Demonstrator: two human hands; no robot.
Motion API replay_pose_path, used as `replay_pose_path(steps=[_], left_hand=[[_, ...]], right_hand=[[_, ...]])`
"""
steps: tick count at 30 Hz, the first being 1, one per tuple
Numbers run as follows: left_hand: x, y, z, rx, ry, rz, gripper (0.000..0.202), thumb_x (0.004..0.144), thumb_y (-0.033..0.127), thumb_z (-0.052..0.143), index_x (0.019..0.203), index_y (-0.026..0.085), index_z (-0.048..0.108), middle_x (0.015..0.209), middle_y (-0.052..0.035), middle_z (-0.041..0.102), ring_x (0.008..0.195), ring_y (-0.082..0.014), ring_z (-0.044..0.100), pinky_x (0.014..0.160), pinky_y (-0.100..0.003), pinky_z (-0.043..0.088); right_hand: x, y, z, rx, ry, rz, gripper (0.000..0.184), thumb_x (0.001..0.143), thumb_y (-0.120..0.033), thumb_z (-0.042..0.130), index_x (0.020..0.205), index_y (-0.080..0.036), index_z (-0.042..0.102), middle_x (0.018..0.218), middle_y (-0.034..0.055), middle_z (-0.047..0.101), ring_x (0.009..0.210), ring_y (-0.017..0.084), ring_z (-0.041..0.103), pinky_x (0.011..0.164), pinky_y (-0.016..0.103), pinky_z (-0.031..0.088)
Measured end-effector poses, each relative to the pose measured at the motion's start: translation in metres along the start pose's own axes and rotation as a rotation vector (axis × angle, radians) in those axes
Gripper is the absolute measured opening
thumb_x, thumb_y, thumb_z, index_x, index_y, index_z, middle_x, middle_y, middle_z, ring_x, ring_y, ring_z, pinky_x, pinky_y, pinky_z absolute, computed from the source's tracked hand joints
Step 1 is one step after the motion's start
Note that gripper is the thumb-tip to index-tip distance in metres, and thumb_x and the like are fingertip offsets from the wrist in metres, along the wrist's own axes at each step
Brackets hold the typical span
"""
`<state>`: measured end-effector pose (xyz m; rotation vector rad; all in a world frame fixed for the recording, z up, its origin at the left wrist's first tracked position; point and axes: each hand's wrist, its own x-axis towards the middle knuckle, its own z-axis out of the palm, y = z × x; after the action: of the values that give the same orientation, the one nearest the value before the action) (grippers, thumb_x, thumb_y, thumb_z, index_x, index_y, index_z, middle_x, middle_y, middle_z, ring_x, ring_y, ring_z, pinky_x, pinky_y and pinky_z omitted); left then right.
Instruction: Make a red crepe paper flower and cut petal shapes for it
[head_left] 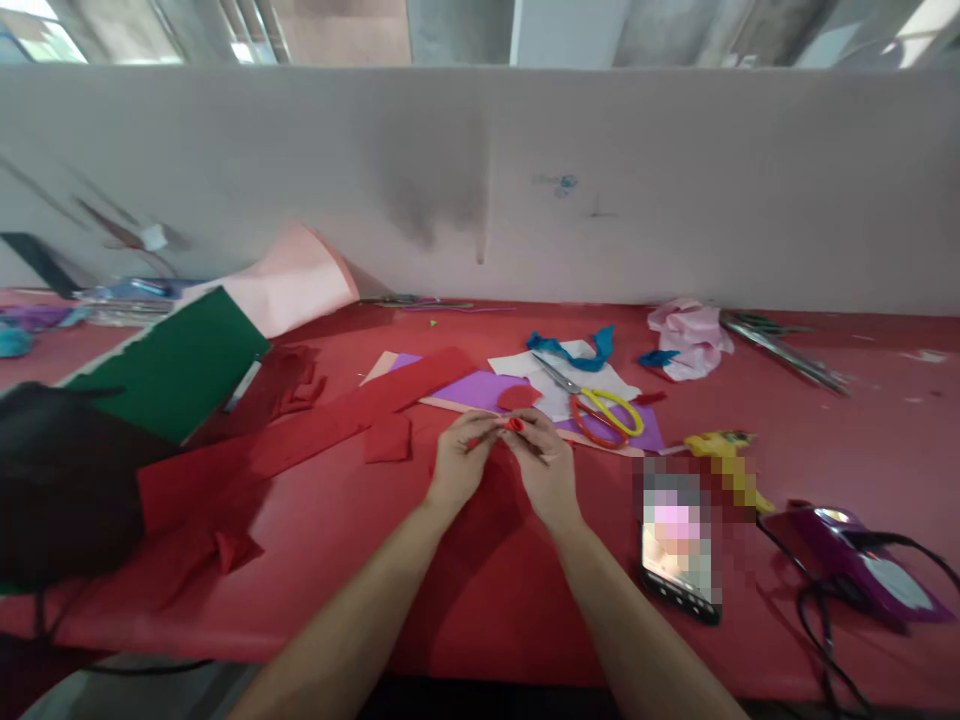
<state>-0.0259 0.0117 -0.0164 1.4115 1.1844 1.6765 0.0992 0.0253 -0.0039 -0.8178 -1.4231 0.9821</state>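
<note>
Between my fingertips, above the middle of the table, is a small red roll (514, 425) of thin material, cloth or paper. My left hand (463, 458) pinches it from the left, and my right hand (546, 465) pinches it from the right, fingers closed. Just beyond my hands lies a red rounded piece (519, 397) on purple and white sheets (480, 391). Scissors (592, 402) with a yellow and a red handle rest on those sheets, blades spread a little. Left of my left hand are a red square piece (388, 439) and a long red strip (330, 428).
A phone (679, 545), a yellow glue gun (724, 455) and a purple device (862, 565) with black cables lie to the right. Blue ribbon (574, 350) and pink cloth (690, 340) lie farther back. On the left are a green board (180, 350) and a dark object (64, 485).
</note>
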Motion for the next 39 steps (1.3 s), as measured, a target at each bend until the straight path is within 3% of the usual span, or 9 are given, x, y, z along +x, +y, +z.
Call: replay_pose_path(steps=[13,16,19,23,26,31,39], left_hand=[[-0.001,0.012,0.001,0.055,-0.096,0.029,0.026,0.081,0.006,0.053,0.087,0.019,0.074,0.093,-0.0071,0.071,0.089,-0.0171,0.066,0.086,-0.031,0.051],[-0.001,0.013,-0.001,0.080,-0.052,0.059,0.030,0.081,0.003,0.050,0.090,0.020,0.073,0.093,-0.0064,0.070,0.091,-0.0166,0.064,0.087,-0.031,0.050],[-0.003,0.020,-0.003,0.061,0.008,0.098,0.030,0.082,0.009,0.055,0.105,0.021,0.069,0.103,-0.0078,0.067,0.094,-0.0173,0.063,0.087,-0.031,0.050],[-0.004,0.034,-0.006,0.029,-0.055,0.129,0.037,0.081,0.020,0.067,0.118,0.023,0.064,0.114,-0.0097,0.065,0.105,-0.0205,0.061,0.097,-0.037,0.048],[-0.003,0.040,-0.005,0.069,-0.067,0.097,0.030,0.078,0.022,0.072,0.108,0.023,0.069,0.110,-0.0085,0.070,0.107,-0.0212,0.063,0.099,-0.039,0.047],[0.000,0.037,-0.003,0.073,-0.045,0.093,0.014,0.075,0.019,0.074,0.089,0.022,0.075,0.098,-0.0063,0.073,0.096,-0.0189,0.067,0.091,-0.036,0.053],[-0.001,0.034,-0.004,0.085,0.056,0.120,0.008,0.072,0.016,0.076,0.077,0.022,0.075,0.089,-0.0049,0.074,0.085,-0.0174,0.069,0.083,-0.033,0.057]], right_hand=[[-0.004,0.001,-0.002,-0.201,0.047,-0.170,0.020,0.085,-0.019,0.064,0.094,-0.030,0.077,0.097,0.0051,0.065,0.091,0.019,0.061,0.077,0.033,0.053],[-0.004,-0.002,-0.002,-0.267,0.041,-0.196,0.019,0.086,-0.020,0.062,0.094,-0.029,0.077,0.099,0.0059,0.067,0.093,0.021,0.061,0.081,0.036,0.053],[-0.003,-0.002,-0.002,-0.277,0.074,-0.192,0.016,0.084,-0.021,0.064,0.091,-0.027,0.077,0.096,0.0059,0.070,0.093,0.021,0.061,0.083,0.038,0.052],[-0.003,0.003,-0.003,-0.216,0.058,-0.168,0.019,0.081,-0.016,0.061,0.089,-0.026,0.076,0.089,0.0047,0.071,0.088,0.021,0.062,0.081,0.037,0.052],[-0.003,0.008,-0.004,-0.210,0.025,-0.176,0.019,0.079,-0.014,0.061,0.085,-0.025,0.074,0.085,0.0041,0.071,0.086,0.021,0.061,0.078,0.036,0.051],[-0.005,0.010,-0.003,-0.210,0.016,-0.164,0.013,0.079,-0.016,0.062,0.077,-0.024,0.072,0.080,0.0033,0.069,0.083,0.021,0.060,0.077,0.035,0.049],[-0.007,0.006,0.003,-0.172,-0.039,-0.056,0.016,0.081,-0.020,0.061,0.087,-0.025,0.074,0.088,0.0039,0.070,0.088,0.021,0.061,0.080,0.035,0.049]])
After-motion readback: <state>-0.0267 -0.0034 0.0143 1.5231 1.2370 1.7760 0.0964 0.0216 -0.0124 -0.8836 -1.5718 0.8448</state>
